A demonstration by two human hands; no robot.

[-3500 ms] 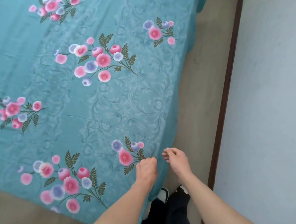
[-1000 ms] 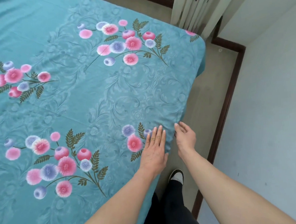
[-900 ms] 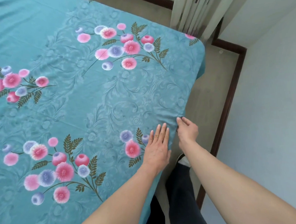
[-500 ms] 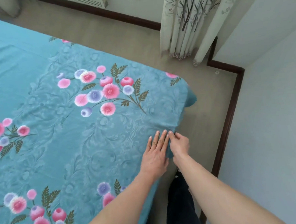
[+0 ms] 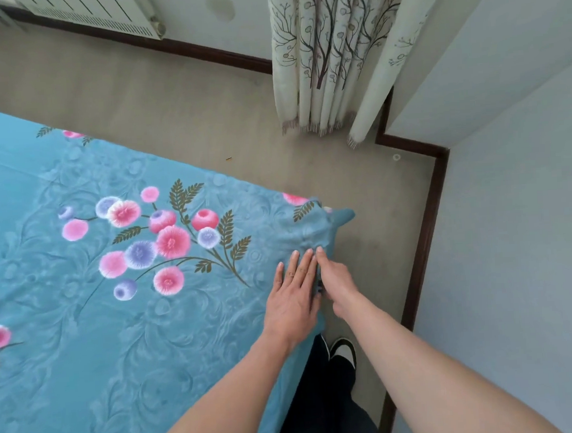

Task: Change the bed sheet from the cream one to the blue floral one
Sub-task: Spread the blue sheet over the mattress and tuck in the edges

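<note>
The blue floral sheet covers the bed and fills the left half of the view, with pink and purple flower clusters on it. Its far right corner is bunched and wrinkled at the bed's edge. My left hand lies flat on the sheet just short of that corner, fingers straight and together. Right beside it, my right hand sits at the bed's side edge with fingers extended along the sheet's hanging edge. No cream sheet is in view.
Beige floor runs around the bed. A patterned curtain hangs at the back right, a radiator at the back left. A grey wall with dark skirting stands close on the right. My leg and shoe are beside the bed.
Both hands have slid along the bed's right edge toward the far corner, smoothing the sheet. They first pinched the edge, then flattened. The view tilted up, showing curtain and radiator.
</note>
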